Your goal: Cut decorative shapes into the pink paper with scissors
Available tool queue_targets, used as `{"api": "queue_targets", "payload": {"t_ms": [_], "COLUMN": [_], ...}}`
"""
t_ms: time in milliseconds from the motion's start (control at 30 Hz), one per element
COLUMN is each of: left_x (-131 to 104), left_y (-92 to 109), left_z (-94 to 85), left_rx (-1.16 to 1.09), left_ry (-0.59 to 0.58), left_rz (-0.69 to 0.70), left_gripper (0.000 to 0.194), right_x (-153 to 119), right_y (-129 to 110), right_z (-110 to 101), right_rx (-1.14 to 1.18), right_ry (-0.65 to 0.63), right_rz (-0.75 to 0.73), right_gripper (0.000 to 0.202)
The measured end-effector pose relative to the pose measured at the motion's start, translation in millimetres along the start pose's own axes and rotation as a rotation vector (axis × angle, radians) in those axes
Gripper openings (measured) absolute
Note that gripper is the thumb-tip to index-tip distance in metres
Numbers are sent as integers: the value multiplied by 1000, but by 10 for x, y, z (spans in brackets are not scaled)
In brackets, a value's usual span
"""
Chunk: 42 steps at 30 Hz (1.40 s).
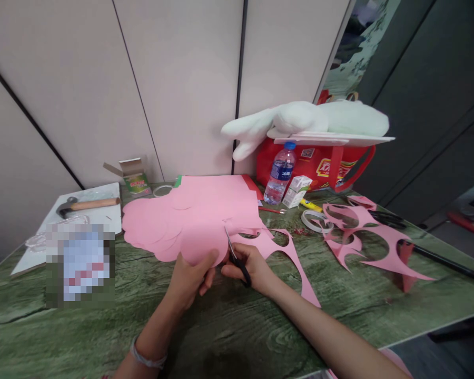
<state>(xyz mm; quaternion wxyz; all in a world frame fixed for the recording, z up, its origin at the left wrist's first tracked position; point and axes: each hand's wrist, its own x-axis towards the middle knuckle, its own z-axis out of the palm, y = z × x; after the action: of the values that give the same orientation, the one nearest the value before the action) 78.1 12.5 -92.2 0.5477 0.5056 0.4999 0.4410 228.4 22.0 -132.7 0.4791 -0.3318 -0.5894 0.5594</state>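
My left hand point(191, 279) grips the lower edge of a pink sheet of paper point(205, 238), thumb on top and fingers beneath. In my right hand point(247, 268) is a pair of scissors point(240, 267) with black handles, its blades pointing up and away at the sheet's right edge. Round pink paper pieces point(146, 223) overlap in a pile to the left. Behind the held sheet lie more pink sheets point(221, 189). A cut-out pink scrap point(296, 263) with curved gaps spreads beside my right wrist.
A hammer point(90, 204) rests on a white board point(116, 223) at left, near a small open box point(136, 181). Behind stand a water bottle point(279, 175), a white carton point(297, 191) and a red bag point(324, 166). At right are a tape roll point(317, 221) and pink scraps point(387, 250).
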Motion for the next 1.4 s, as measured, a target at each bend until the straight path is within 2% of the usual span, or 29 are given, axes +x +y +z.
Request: {"api": "queue_targets", "payload": {"t_ms": [267, 633, 933, 1400], "left_x": [19, 22, 43, 38], "left_y": [-46, -54, -87, -42], "left_z": [-19, -23, -69, -55], "left_rx": [14, -78, -38, -34], "left_ry": [45, 65, 54, 59], "left_rz": [26, 60, 34, 27], "left_gripper": [42, 31, 44, 44], "right_x": [-4, -10, -11, -10], "right_y": [-31, 11, 7, 0], "right_z": [12, 21, 13, 22], "right_rx": [-34, -42, -29, -12], "right_ry": [15, 21, 15, 14], "right_rz": [19, 22, 42, 50], "right_gripper": [46, 44, 44, 45]}}
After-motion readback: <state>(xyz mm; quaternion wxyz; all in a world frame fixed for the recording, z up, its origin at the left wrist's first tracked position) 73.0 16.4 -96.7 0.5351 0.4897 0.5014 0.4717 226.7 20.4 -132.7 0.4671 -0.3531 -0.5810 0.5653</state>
